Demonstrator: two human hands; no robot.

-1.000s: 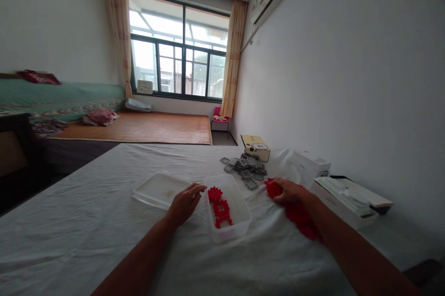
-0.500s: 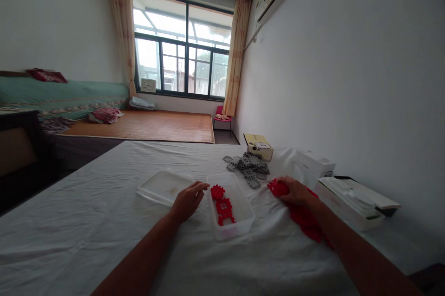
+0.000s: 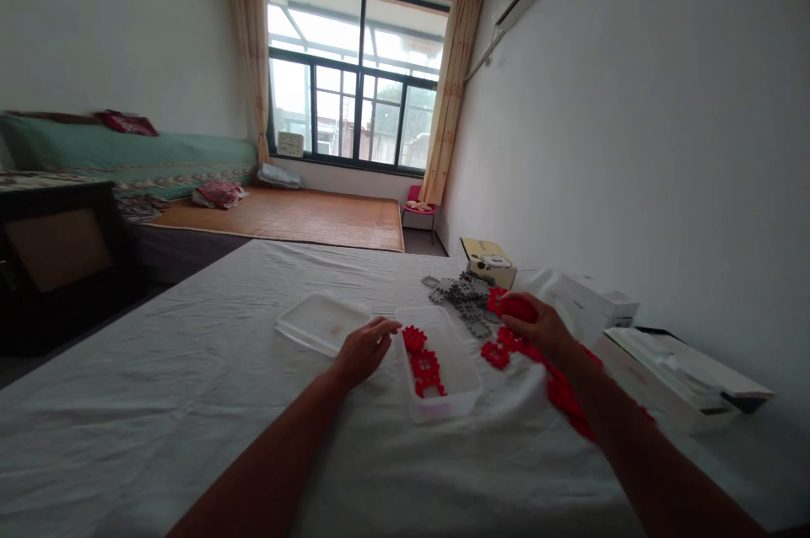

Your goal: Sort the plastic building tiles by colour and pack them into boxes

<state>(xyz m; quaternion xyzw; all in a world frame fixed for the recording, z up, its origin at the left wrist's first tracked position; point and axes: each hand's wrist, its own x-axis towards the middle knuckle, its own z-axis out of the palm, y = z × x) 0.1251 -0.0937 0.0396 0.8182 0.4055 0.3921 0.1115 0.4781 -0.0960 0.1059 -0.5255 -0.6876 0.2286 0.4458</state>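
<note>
A clear plastic container (image 3: 469,382) stands on the white cloth with several red toothed building pieces (image 3: 425,368) along its left side. My left hand (image 3: 365,350) is at the container's upper left rim, its fingers extended and holding nothing; whether they touch the rim I cannot tell. Raised over the cloth to the right, my right hand (image 3: 541,327) grips red building pieces (image 3: 519,308) between thumb and fingers. Below it spreads a heap of more red pieces (image 3: 565,401), partly hidden by my right forearm. One loose red piece (image 3: 494,355) lies at the heap's left end.
Grey toothed pieces (image 3: 467,298) are piled behind the container, with a yellow box (image 3: 490,261) beyond them. A translucent lid (image 3: 320,320) lies left of the container. White boxes (image 3: 671,373) stand along the right wall. A mat-covered bed (image 3: 316,217) is past the table.
My right hand has lifted red pieces up off the heap, exposing others beneath. My left hand stays beside the container. The whole view has shifted slightly.
</note>
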